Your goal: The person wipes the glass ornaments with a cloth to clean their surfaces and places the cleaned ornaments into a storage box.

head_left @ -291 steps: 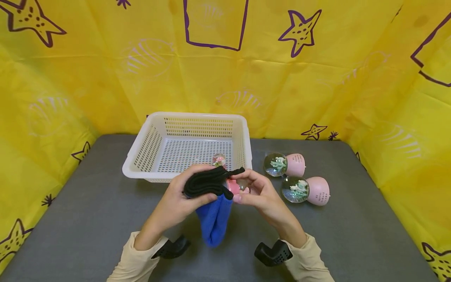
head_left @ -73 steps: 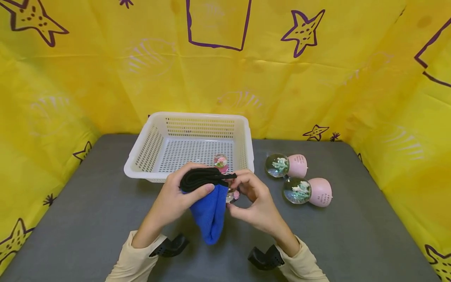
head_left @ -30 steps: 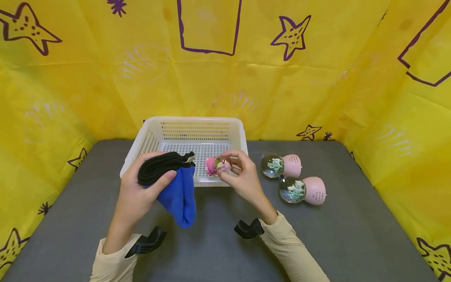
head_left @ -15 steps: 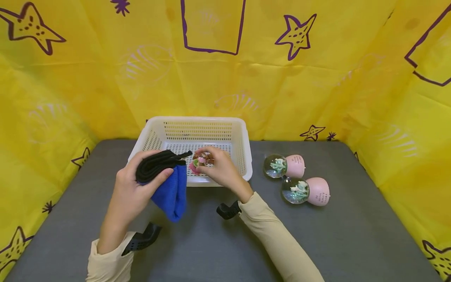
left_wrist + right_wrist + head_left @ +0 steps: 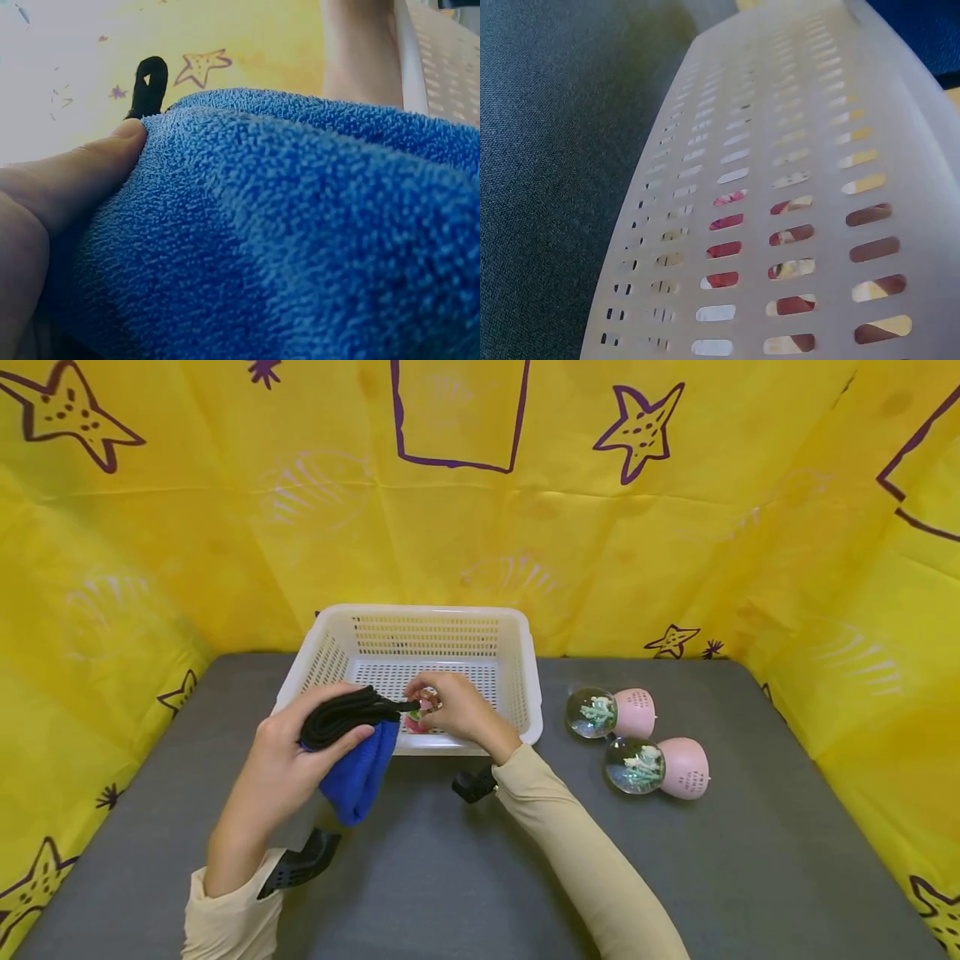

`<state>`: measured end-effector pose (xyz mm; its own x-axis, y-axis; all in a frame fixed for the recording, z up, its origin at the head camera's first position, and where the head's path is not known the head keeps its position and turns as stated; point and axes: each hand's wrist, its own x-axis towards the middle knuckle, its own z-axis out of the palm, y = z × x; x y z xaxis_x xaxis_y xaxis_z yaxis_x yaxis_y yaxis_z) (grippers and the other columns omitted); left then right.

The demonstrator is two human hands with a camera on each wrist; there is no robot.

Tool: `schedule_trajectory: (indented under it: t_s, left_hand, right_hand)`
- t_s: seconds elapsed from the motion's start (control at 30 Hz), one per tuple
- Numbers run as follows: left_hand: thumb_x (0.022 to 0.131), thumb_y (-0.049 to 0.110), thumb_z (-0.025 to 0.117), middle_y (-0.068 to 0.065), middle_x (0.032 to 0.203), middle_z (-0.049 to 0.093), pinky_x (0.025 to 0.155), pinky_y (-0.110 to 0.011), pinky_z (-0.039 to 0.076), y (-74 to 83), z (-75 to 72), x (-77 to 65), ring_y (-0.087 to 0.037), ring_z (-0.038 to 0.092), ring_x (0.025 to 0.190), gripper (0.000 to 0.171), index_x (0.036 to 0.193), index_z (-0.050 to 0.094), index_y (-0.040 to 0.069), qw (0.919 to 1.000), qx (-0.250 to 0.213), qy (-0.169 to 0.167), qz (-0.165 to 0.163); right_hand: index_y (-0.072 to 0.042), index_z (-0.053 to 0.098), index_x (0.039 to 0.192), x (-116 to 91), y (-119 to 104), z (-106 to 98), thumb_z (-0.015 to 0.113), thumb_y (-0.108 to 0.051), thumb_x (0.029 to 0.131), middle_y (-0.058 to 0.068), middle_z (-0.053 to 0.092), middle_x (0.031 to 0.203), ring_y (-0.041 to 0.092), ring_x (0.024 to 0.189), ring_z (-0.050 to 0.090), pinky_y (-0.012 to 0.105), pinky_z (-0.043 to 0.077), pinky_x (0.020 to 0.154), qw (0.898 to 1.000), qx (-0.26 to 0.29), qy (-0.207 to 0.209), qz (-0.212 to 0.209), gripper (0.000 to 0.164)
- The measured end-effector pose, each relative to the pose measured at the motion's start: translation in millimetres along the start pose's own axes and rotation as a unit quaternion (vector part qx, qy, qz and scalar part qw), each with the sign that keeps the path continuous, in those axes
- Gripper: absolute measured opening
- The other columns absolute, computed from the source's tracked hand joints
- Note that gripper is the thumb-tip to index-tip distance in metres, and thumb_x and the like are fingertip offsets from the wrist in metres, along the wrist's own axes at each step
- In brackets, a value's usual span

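Observation:
In the head view my left hand (image 5: 277,768) grips a folded cloth, its terry blue side (image 5: 360,777) hanging below black folds. The left wrist view is mostly filled by this blue cloth (image 5: 270,217), the thumb (image 5: 90,169) pressing it beside a black loop (image 5: 150,86). My right hand (image 5: 459,708) reaches over the front of a white plastic basket (image 5: 531,693). Between its fingertips it pinches a small snow globe with a pink base (image 5: 415,724), low inside the basket. Through the slots of the basket wall (image 5: 754,161), the right wrist view gives only scraps of pink and fingers.
Two larger snow globes lie on their sides right of the basket: a rear one with a pink base (image 5: 634,712) and a front one (image 5: 684,768). A grey table (image 5: 465,877) carries everything. A yellow patterned cloth (image 5: 450,527) hangs behind and at the sides.
Both hands have moved left from the middle, the left still holding the cloth. My right hand has carried the small snow globe from beside the cloth over the basket's front and lowered it inside.

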<state>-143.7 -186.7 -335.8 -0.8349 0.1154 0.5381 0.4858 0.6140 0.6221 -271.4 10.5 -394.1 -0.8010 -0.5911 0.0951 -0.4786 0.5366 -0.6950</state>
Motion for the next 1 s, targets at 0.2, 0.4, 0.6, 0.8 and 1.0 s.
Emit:
schedule_trajectory:
  t_s: [0.2, 0.4, 0.6, 0.8, 1.0]
  left_hand:
    - [0.079, 0.005, 0.082, -0.003, 0.118, 0.071, 0.093, -0.006, 0.041, 1.2, 2.7, -0.3, 0.008, 0.057, 0.104, 0.050, 0.125, 0.066, 0.018, 0.9999, -0.004, -0.010, 0.009]
    - [0.079, 0.004, 0.081, -0.004, 0.116, 0.071, 0.092, -0.006, 0.041, 4.9, 3.9, -0.3, 0.006, 0.058, 0.102, 0.050, 0.124, 0.066, 0.019, 0.9997, -0.022, -0.008, 0.004]
    - [0.081, 0.005, 0.080, -0.004, 0.118, 0.071, 0.094, -0.005, 0.040, 6.2, 1.6, -1.3, 0.008, 0.057, 0.105, 0.049, 0.125, 0.066, 0.019, 0.9998, -0.021, -0.002, -0.006]
    - [0.082, 0.006, 0.080, -0.003, 0.118, 0.070, 0.092, -0.005, 0.040, 6.0, 1.4, -0.9, 0.006, 0.057, 0.103, 0.049, 0.126, 0.065, 0.020, 0.9997, -0.019, -0.012, -0.006]
    - [0.081, 0.004, 0.080, -0.003, 0.119, 0.070, 0.093, -0.005, 0.039, 6.4, 0.9, -0.9, 0.006, 0.056, 0.103, 0.050, 0.126, 0.066, 0.020, 0.9997, -0.020, -0.011, -0.002]
  right_hand:
    - [-0.010, 0.067, 0.118, 1.4, 2.5, 0.7, 0.076, 0.001, 0.081, 0.007, 0.069, 0.122, 0.018, 0.090, 0.066, 0.027, 0.051, 0.079, 0.999, -0.024, -0.035, 0.031, 0.040]
    - [-0.010, 0.067, 0.118, 3.3, 5.2, 1.5, 0.075, 0.003, 0.078, 0.008, 0.069, 0.124, 0.021, 0.102, 0.066, 0.032, 0.052, 0.090, 0.997, -0.053, -0.041, 0.040, 0.042]
    - [-0.012, 0.068, 0.116, 5.8, 8.0, 3.6, 0.075, 0.002, 0.079, 0.008, 0.070, 0.123, 0.019, 0.094, 0.063, 0.030, 0.048, 0.086, 0.998, -0.043, -0.029, 0.044, 0.040]
    - [-0.010, 0.067, 0.121, 5.4, 8.8, 5.2, 0.072, 0.002, 0.085, 0.009, 0.067, 0.127, 0.022, 0.106, 0.064, 0.031, 0.050, 0.091, 0.998, -0.033, -0.030, 0.048, 0.038]
    - [-0.012, 0.064, 0.127, 1.4, 4.9, 0.1, 0.067, 0.001, 0.089, 0.007, 0.065, 0.131, 0.028, 0.104, 0.066, 0.038, 0.052, 0.090, 0.998, -0.025, -0.007, 0.053, 0.041]
